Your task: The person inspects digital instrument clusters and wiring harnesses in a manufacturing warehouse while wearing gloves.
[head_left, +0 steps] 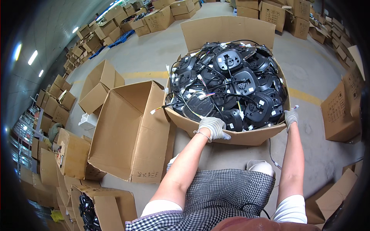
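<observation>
In front of me stands a large cardboard box [243, 138], heaped with black plastic housings [246, 81] that trail cables and small white connectors. My left hand [213, 128], in a striped work glove, is closed over the near rim, its thumb on the outer side. At the near right corner my right hand [291, 116], gloved alike, grips the rim too; a connector end [296, 107] pokes out beside it. One far flap [227, 31] stands upright. The undersides of my fingers are hidden by the cardboard.
An open box [127, 133] lies tilted at the left, a smaller one [101, 82] behind it. A carton with black parts [104, 204] is at lower left. Another carton [343, 106] stands at right. A cable [274, 161] hangs down to the floor. Stacked cartons [160, 19] line the back.
</observation>
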`<state>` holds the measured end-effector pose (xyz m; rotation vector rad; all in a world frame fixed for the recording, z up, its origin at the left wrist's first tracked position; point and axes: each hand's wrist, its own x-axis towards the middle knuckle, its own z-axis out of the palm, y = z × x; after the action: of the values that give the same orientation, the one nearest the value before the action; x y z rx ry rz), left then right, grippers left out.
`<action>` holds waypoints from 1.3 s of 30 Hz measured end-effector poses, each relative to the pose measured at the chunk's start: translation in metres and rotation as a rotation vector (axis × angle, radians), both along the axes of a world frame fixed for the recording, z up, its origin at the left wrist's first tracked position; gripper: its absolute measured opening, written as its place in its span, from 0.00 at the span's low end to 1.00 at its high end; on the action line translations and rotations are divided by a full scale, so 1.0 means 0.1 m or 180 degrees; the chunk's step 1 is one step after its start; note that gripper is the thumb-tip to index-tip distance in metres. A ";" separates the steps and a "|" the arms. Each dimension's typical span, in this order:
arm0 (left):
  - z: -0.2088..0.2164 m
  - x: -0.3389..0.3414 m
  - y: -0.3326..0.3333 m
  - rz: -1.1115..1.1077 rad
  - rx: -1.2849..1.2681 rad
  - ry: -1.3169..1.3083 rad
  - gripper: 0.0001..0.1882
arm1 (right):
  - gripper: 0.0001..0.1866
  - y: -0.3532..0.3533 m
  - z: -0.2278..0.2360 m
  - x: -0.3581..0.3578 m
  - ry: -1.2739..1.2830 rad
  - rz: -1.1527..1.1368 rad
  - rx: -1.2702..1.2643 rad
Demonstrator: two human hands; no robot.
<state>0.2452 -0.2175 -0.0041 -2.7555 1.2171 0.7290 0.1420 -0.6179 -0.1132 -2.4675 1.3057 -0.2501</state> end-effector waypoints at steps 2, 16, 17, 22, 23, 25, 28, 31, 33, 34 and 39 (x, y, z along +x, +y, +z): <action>0.02 -0.01 0.00 -0.0013 -0.0011 0.0006 0.30 | 0.23 0.00 0.02 -0.02 -0.0042 -0.0045 -0.0027; 0.00 0.01 0.02 -0.0101 -0.0047 -0.0069 0.32 | 0.22 -0.11 -0.13 0.00 -0.0108 0.0036 0.0019; -0.01 0.01 0.03 -0.0082 -0.0051 -0.0073 0.32 | 0.22 -0.13 -0.15 0.02 -0.0122 0.0072 0.0085; 0.03 -0.03 0.05 -0.0042 -0.0020 0.0001 0.32 | 0.23 -0.08 -0.11 0.01 -0.0018 -0.0013 0.0095; 0.02 -0.04 0.05 -0.0038 -0.0020 0.0003 0.32 | 0.22 -0.06 -0.12 0.01 -0.0033 -0.0049 0.0043; 0.00 -0.06 0.04 -0.0041 -0.0098 -0.0131 0.32 | 0.22 -0.10 -0.13 0.00 -0.0054 -0.0103 -0.0021; 0.02 -0.11 0.02 -0.0111 -0.0149 -0.0296 0.31 | 0.22 -0.16 -0.15 -0.03 -0.0010 -0.0146 0.0195; 0.00 -0.08 0.16 -0.0042 -0.1301 -0.0173 0.24 | 0.22 -0.12 -0.15 0.07 -0.0017 -0.0030 0.0230; -0.16 -0.03 0.21 0.0534 -0.3040 -0.0571 0.19 | 0.19 -0.14 -0.19 0.13 -0.0069 -0.0071 -0.0092; -0.16 -0.05 0.19 0.1125 -0.3876 -0.1016 0.17 | 0.19 -0.21 -0.19 0.11 -0.0050 -0.0106 -0.0098; -0.01 0.21 0.45 0.2111 -0.1078 -0.1010 0.25 | 0.21 -0.11 -0.13 0.07 -0.0022 -0.0010 -0.0001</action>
<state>0.2666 -0.1727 -0.0053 -3.4053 0.3794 0.0732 0.1489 -0.6292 -0.1260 -2.4629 1.3071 -0.2594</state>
